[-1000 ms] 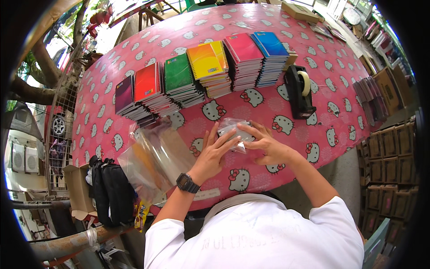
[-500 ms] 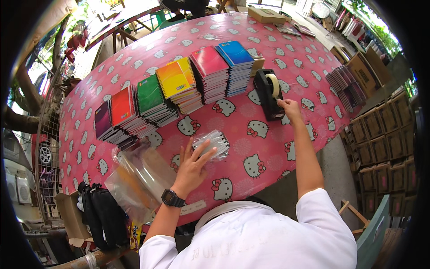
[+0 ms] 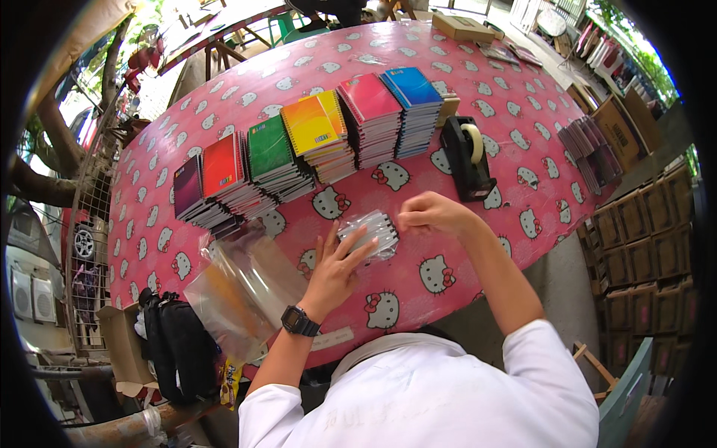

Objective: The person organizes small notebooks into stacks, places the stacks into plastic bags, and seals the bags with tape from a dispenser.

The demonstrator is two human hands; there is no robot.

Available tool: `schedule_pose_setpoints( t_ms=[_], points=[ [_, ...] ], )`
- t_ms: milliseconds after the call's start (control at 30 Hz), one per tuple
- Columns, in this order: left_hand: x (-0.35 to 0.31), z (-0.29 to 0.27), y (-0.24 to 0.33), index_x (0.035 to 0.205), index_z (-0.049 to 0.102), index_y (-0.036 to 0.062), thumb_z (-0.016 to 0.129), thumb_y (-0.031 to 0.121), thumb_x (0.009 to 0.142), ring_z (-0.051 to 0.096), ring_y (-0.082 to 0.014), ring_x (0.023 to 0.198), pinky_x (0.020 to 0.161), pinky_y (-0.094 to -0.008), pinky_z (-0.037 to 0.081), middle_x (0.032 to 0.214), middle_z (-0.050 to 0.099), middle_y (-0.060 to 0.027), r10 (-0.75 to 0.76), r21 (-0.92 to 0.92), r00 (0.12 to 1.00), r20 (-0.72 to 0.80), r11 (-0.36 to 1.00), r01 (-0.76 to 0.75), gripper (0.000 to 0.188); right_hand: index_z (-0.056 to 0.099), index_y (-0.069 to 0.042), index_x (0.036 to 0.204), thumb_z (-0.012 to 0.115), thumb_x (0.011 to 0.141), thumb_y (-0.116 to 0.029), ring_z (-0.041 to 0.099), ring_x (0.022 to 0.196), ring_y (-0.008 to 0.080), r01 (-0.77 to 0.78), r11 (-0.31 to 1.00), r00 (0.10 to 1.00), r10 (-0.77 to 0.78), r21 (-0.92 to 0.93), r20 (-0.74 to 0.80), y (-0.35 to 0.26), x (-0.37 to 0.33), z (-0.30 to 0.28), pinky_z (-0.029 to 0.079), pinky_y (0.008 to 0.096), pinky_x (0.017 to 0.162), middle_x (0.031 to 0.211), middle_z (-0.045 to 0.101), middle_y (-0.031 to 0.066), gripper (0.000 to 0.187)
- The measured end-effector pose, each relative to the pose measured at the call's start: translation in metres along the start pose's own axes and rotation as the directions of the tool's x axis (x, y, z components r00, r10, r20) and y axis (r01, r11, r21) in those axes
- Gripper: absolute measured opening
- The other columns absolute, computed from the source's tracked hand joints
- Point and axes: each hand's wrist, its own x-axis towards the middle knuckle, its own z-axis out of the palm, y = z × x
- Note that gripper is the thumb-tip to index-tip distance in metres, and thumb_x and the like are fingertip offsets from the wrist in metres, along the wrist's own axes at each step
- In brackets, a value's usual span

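A small bundle in clear plastic (image 3: 379, 233), with a row of dark spiral rings along one side, lies on the table before me. My left hand (image 3: 337, 263) holds it down, fingers spread over its left part and the plastic. Just right of the bundle is my right hand (image 3: 437, 214), its thumb and fingers pinched together. Whatever sits in that pinch is too small to make out. Behind the right hand stands a black tape dispenser (image 3: 464, 168) with a roll of pale tape (image 3: 472, 142).
Stacks of spiral notebooks run across the table: purple (image 3: 188, 187), red (image 3: 223, 166), green (image 3: 272, 153), yellow (image 3: 314, 127), pink (image 3: 370, 97) and blue (image 3: 409, 88). Clear plastic sleeves (image 3: 237, 291) lie left of my forearm. Brown boxes (image 3: 635, 224) are piled at the right.
My right hand has left the tape dispenser and come left, close to the bundle. My left hand stays on the bundle. The whole view has shifted slightly.
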Motion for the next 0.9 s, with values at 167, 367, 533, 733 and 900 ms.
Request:
schedule_pose_setpoints(
  t_ms=[167, 367, 533, 733, 900],
  points=[
    [0.004, -0.011, 0.001, 0.136, 0.043, 0.0355, 0.068, 0.0, 0.061, 0.009, -0.036, 0.141, 0.11, -0.0607, 0.016, 0.152, 0.021, 0.0036, 0.021, -0.016, 0.992, 0.121, 1.0, -0.019, 0.087, 0.068, -0.002, 0.078, 0.07, 0.077, -0.044, 0.064, 0.068, 0.0188, -0.082, 0.508, 0.996, 0.025, -0.857, -0.081, -0.048, 0.036, 0.054, 0.05, 0.0334, 0.062, 0.073, 0.066, 0.0095, 0.042],
    [-0.002, -0.019, 0.003, 0.139, 0.041, 0.0277, 0.074, 0.009, 0.062, 0.013, -0.0358, 0.14, 0.111, -0.0535, 0.02, 0.152, 0.02, -0.007, 0.087, -0.114, 0.994, 0.062, 0.99, -0.08, 0.085, 0.071, -0.003, 0.086, 0.077, 0.06, -0.055, 0.067, 0.086, 0.0275, -0.372, 0.237, 0.928, 0.075, -0.898, -0.365, -0.054, 0.021, 0.037, 0.053, 0.035, 0.078, 0.088, 0.069, 0.0123, 0.058],
    [0.011, -0.001, -0.011, 0.132, 0.047, 0.0018, 0.073, 0.02, 0.075, 0.045, -0.024, 0.123, 0.101, -0.0368, 0.037, 0.135, 0.046, -0.0152, -0.395, -0.779, 0.847, -0.356, 0.626, -0.036, 0.065, 0.068, -0.001, 0.093, 0.081, 0.066, -0.039, 0.062, 0.09, 0.0236, 0.171, 0.718, 0.89, -0.407, -0.674, -0.207, 0.009, 0.006, -0.018, 0.047, 0.0342, 0.081, 0.087, 0.067, 0.0093, 0.048],
    [0.049, 0.001, -0.015, 0.092, 0.07, -0.0002, 0.07, 0.013, 0.082, 0.058, -0.0075, 0.076, 0.068, -0.0198, 0.045, 0.084, 0.067, -0.0028, -0.409, -0.761, 0.877, -0.252, 0.643, 0.081, 0.016, 0.069, -0.002, 0.094, 0.073, 0.078, -0.017, 0.058, 0.088, 0.0159, 0.398, 0.827, 0.839, -0.503, -0.397, -0.206, 0.0, 0.036, 0.031, 0.046, 0.0306, 0.078, 0.09, 0.065, 0.0074, 0.023],
    [0.031, -0.026, -0.019, 0.114, 0.062, 0.0037, 0.069, 0.01, 0.083, 0.058, -0.0081, 0.084, 0.078, -0.0242, 0.046, 0.103, 0.065, -0.0036, -0.363, -0.761, 0.83, -0.424, 0.64, -0.109, 0.033, 0.069, -0.005, 0.084, 0.074, 0.076, -0.018, 0.054, 0.092, 0.0154, 0.403, 0.827, 0.783, -0.533, -0.392, -0.32, 0.003, -0.001, 0.013, 0.04, 0.0311, 0.087, 0.087, 0.065, 0.0029, 0.016]
  ],
)
